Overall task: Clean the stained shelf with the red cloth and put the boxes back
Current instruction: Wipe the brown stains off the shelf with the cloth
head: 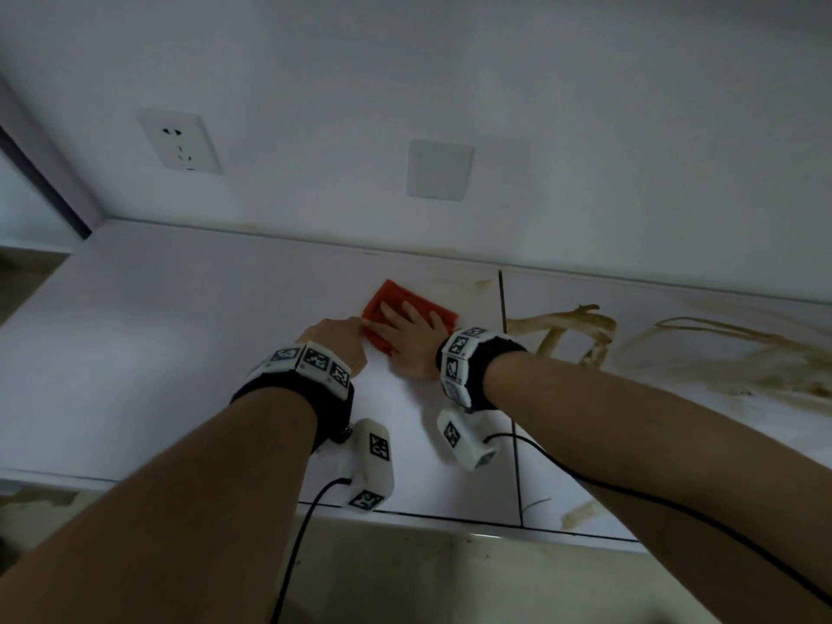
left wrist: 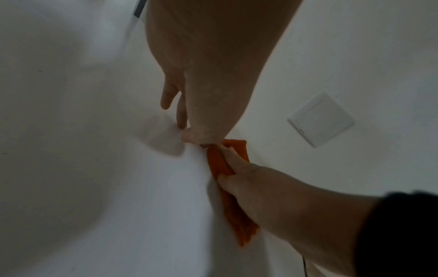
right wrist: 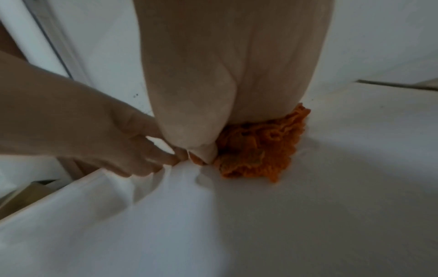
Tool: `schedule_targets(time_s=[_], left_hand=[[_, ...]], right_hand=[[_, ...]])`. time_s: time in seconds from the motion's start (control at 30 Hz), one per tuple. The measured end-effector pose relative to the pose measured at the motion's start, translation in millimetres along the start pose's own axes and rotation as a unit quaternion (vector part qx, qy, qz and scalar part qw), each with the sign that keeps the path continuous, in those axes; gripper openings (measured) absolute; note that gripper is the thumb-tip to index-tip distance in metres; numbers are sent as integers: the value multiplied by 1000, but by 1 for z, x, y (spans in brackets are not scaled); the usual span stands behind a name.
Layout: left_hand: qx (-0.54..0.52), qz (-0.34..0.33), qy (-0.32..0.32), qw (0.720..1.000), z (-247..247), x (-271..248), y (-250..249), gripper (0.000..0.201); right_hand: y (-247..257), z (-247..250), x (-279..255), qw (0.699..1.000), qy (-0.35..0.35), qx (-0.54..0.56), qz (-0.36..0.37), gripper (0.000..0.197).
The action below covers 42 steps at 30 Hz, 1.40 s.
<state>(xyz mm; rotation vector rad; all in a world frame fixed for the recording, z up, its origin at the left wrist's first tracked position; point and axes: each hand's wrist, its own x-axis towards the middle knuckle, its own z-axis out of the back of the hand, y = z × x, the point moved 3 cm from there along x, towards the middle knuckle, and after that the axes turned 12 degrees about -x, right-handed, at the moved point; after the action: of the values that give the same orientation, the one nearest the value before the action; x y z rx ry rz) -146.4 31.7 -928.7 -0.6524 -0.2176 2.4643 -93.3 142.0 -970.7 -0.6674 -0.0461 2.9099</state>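
Observation:
The red cloth [head: 439, 313] lies folded on the white shelf [head: 180, 353], close to the back wall. My right hand [head: 407, 328] presses flat on it with straight, spread fingers. My left hand [head: 340, 342] sits just left of it, fingers curled, its fingertips pinching the cloth's near left corner. The left wrist view shows the left hand [left wrist: 201, 93] reaching down to the cloth [left wrist: 235, 147] beside the right hand [left wrist: 260, 183]. In the right wrist view the right palm [right wrist: 225, 75] covers the crumpled cloth [right wrist: 255, 150]. Brown stains [head: 581, 331] streak the shelf to the right. No boxes are in view.
A seam [head: 508, 353] splits the shelf just right of the cloth, and more brown smears [head: 756, 358] run to the far right. A wall socket [head: 180, 141] and a blank plate [head: 439, 168] sit on the wall behind. Black cables [head: 630, 488] trail from both wrists over the shelf's front edge.

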Motion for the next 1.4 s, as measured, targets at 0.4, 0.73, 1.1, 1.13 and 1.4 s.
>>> schedule_targets(time_s=[0.4, 0.73, 1.1, 1.13, 1.4], left_hand=[[-2, -2, 26, 1000, 3, 8, 4, 47], [-7, 3, 20, 1000, 1, 1, 6, 48], [-9, -9, 32, 999, 4, 9, 9, 46], [-9, -10, 34, 999, 4, 9, 9, 46], [-6, -15, 34, 999, 5, 11, 9, 46]], right_hand=[[-76, -1, -7, 988, 33, 36, -146, 61], [-10, 5, 7, 1000, 10, -17, -13, 67], [-116, 7, 29, 982, 27, 61, -178, 57], [-121, 6, 23, 978, 29, 70, -194, 57], [-67, 10, 10, 991, 16, 31, -131, 56]])
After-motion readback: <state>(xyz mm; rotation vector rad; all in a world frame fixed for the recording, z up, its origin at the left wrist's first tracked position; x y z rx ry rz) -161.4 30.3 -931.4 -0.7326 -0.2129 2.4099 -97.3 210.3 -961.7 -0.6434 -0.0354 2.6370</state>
